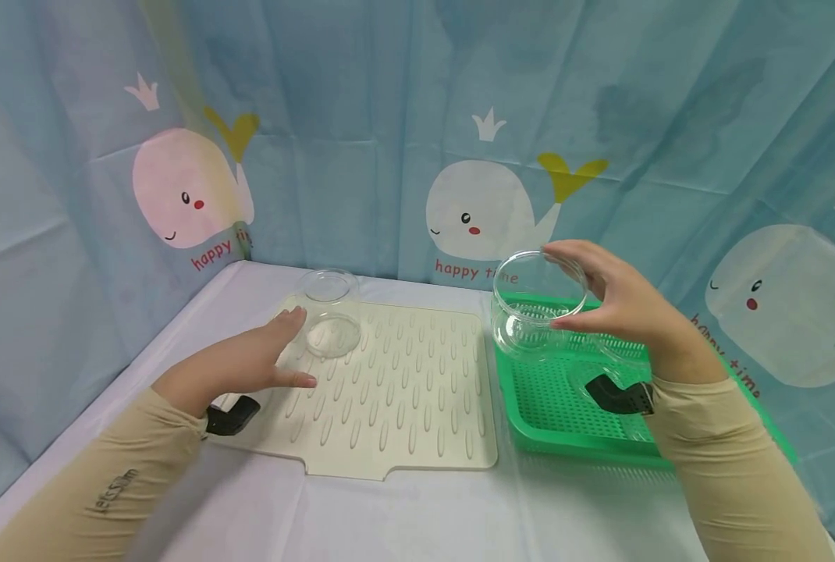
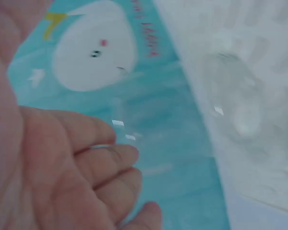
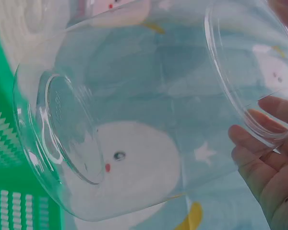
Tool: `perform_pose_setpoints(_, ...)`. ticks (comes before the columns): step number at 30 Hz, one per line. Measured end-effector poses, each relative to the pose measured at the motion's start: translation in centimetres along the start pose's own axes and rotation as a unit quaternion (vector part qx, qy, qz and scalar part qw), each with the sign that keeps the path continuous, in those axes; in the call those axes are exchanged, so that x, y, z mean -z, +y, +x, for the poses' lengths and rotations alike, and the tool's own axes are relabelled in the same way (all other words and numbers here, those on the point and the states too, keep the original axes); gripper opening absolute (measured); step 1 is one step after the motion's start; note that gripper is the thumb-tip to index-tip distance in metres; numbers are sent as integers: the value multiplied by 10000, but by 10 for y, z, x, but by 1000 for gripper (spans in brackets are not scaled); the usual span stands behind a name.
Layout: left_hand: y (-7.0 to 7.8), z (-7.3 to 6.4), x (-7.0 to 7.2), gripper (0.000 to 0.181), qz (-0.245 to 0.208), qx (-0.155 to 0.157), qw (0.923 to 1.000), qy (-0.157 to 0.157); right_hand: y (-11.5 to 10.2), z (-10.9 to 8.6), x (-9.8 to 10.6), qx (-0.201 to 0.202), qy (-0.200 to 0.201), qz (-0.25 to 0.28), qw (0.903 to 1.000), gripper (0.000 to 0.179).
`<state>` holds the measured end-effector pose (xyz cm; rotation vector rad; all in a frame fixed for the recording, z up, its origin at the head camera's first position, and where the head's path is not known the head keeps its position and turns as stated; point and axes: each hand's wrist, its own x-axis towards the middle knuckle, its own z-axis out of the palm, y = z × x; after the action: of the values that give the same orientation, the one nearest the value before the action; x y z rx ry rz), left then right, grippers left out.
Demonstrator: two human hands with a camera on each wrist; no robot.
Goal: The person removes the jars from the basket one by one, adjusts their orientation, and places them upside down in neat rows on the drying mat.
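Observation:
My right hand (image 1: pixel 610 300) pinches the rim of a clear round jar (image 1: pixel 503 312) between thumb and fingers. The jar hangs above the left part of a green basket (image 1: pixel 523 441), its mouth upward. In the right wrist view the jar (image 3: pixel 134 120) is see-through, with fingers at its thick rim and a ring on its base. My left hand (image 1: pixel 256 355) hovers over the left side of a cream draining mat (image 1: pixel 396 390), thumb and fingers apart. Beside it another clear round container (image 1: pixel 333 336) stands on the mat; no contact with the hand is plain.
More clear pieces (image 1: pixel 593 378) lie inside the basket, partly hidden by the right wrist. The mat has raised oval ridges and a tab at its front edge. A white cloth (image 1: pixel 431 515) covers the table. Blue curtains (image 1: pixel 347 156) with printed whales stand behind and at the sides.

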<state>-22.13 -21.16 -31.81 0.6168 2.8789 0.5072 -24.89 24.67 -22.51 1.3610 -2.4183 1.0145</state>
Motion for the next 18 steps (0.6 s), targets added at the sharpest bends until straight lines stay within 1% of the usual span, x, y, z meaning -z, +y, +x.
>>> perform_pose_setpoints(4,19,3,13,111,-153,-296,9989,342,-6,12,-7,110,7,269,9996,86)
perform_pose_setpoints(6,30,5,17,109,-206,-466,9969,605,-8,18,-12,103,-19,396,9992,86)
perform_pose_setpoints(9,49,9,18,104,-424,-714,9917,984,-10,26,-20,118,-101,441,9989,86)
perform_pose_setpoints(12,67,12,17,98,-759,-981,9828,1365,-13,34,-29,124,-207,496,9985,87)
perform_pose_setpoints(14,79,13,15,95,-1037,-1152,9752,1581,-16,40,-35,77,-267,433,9987,87)
perform_pose_setpoints(18,97,18,9,91,-1451,-1487,9594,1910,-23,49,-49,-30,-408,244,9989,88)
